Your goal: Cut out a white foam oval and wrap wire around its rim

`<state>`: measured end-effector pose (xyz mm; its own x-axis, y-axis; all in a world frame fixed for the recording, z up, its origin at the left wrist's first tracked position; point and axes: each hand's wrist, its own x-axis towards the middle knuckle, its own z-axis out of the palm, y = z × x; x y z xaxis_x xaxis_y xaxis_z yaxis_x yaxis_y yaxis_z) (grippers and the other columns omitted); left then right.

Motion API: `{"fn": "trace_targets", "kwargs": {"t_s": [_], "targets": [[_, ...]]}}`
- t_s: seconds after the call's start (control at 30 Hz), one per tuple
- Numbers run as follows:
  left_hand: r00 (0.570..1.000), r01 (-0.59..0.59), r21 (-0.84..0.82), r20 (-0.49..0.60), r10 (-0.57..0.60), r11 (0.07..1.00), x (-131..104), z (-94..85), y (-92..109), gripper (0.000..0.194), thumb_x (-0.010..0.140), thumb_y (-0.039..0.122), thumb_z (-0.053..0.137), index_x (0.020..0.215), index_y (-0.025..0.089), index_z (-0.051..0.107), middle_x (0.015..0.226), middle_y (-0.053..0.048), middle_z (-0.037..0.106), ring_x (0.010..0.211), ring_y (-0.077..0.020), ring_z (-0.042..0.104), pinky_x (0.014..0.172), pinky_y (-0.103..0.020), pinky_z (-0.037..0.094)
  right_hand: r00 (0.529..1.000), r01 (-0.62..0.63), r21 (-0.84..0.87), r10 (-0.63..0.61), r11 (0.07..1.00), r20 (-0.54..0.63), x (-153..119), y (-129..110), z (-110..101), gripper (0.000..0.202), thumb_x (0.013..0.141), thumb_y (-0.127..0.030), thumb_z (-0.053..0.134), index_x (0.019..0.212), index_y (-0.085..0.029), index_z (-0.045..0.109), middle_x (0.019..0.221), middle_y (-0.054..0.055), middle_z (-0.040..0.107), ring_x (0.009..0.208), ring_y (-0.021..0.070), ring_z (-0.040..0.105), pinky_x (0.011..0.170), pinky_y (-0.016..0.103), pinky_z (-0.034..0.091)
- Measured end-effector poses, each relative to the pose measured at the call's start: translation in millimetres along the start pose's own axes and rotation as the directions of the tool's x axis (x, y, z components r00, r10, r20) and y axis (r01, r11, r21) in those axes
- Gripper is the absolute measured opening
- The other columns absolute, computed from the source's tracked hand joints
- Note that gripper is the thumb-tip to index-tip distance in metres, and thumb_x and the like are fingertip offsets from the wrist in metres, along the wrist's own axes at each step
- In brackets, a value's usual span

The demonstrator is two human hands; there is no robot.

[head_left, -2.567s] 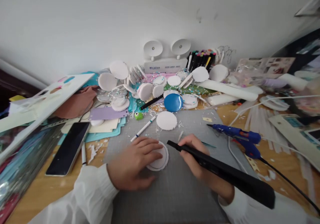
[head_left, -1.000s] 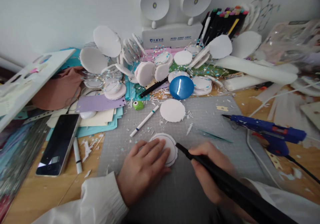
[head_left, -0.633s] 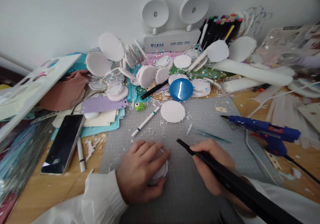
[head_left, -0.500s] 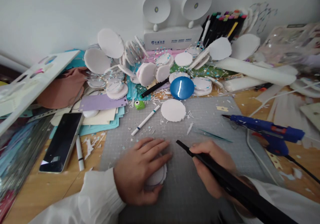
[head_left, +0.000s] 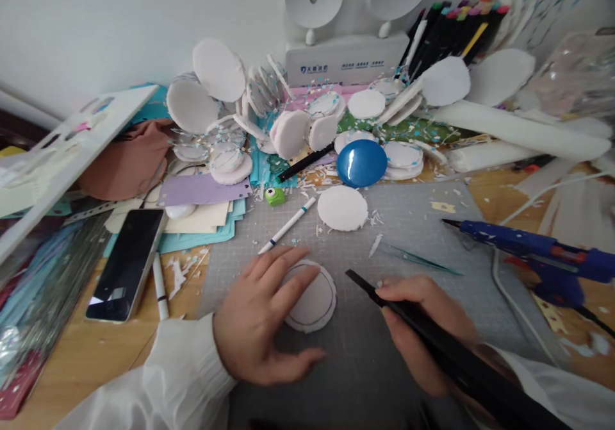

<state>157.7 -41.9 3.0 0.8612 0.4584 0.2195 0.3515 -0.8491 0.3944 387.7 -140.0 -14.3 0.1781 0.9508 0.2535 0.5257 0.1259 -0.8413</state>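
A round white disc (head_left: 312, 302) with a dark ring drawn near its rim lies on the grey cutting mat (head_left: 355, 385). My left hand (head_left: 269, 321) has its fingers spread over the disc's left part; whether they touch it I cannot tell. My right hand (head_left: 427, 327) grips a long black tool (head_left: 432, 343) with a flat narrow tip, which points up and left, just right of the disc and apart from it. Farther back on the mat sits another white disc (head_left: 342, 208), with a shiny blue oval (head_left: 361, 163) behind it.
A blue glue gun (head_left: 528, 244) with its cable is at the right, near thin tweezers (head_left: 425, 260). A phone (head_left: 125, 266) lies at the left. White markers, a green punch (head_left: 275, 197), paper scraps and piled white discs surround the mat.
My left hand has lifted and opened, uncovering more of the ringed disc. My right hand still holds the black tool. The view has shifted slightly.
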Motion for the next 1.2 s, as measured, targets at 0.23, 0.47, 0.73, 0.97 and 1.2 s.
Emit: {"fn": "trace_targets", "kwargs": {"t_s": [0.23,0.47,0.73,0.97,1.2], "targets": [[0.963,-0.186,-0.003,0.196,0.183,0.983,5,-0.7,-5,0.040,0.087,0.030,0.056,0.124,0.014,0.055,0.136,-0.014,0.057,0.127,-0.0281,0.051,0.102,-0.044,0.045,0.979,0.199,-0.145,-0.204,0.969,-0.021,7,-11,0,0.023,0.076,-0.014,0.053,0.093,-0.029,0.055,0.069,0.000,0.068,0.058,0.0193,0.066,0.053,0.031,0.050],[0.991,-0.137,0.193,0.035,0.133,0.972,4,19.6,6,0.042,0.092,0.043,0.054,0.121,0.013,0.059,0.128,-0.012,0.065,0.119,-0.0279,0.059,0.091,-0.040,0.054,0.973,0.225,-0.141,-0.215,0.964,0.086,7,1,7,0.024,0.076,-0.012,0.051,0.094,-0.028,0.052,0.062,-0.003,0.063,0.052,0.0168,0.063,0.050,0.028,0.048],[0.991,-0.134,0.171,0.025,0.131,0.976,3,17.2,6,0.040,0.092,0.040,0.054,0.122,0.013,0.059,0.129,-0.012,0.064,0.121,-0.0269,0.059,0.092,-0.040,0.054,0.954,0.298,-0.162,-0.288,0.941,0.086,14,3,9,0.020,0.076,-0.012,0.049,0.090,-0.026,0.052,0.061,-0.003,0.063,0.052,0.0171,0.064,0.049,0.026,0.048],[0.993,-0.121,0.143,0.013,0.121,0.982,2,18.3,7,0.040,0.092,0.038,0.054,0.122,0.012,0.060,0.128,-0.012,0.065,0.121,-0.0276,0.059,0.092,-0.042,0.054,0.910,0.413,-0.182,-0.396,0.892,0.124,21,3,13,0.022,0.077,-0.010,0.044,0.093,-0.024,0.050,0.062,-0.001,0.062,0.054,0.0155,0.064,0.054,0.025,0.051],[0.997,-0.077,0.144,0.012,0.076,0.987,4,17.4,11,0.038,0.091,0.038,0.056,0.120,0.014,0.062,0.128,-0.011,0.065,0.118,-0.0283,0.060,0.090,-0.042,0.055,0.864,0.501,-0.223,-0.469,0.836,0.184,26,1,13,0.018,0.076,-0.010,0.044,0.086,-0.024,0.050,0.052,-0.002,0.056,0.044,0.0162,0.054,0.043,0.030,0.038]]}}
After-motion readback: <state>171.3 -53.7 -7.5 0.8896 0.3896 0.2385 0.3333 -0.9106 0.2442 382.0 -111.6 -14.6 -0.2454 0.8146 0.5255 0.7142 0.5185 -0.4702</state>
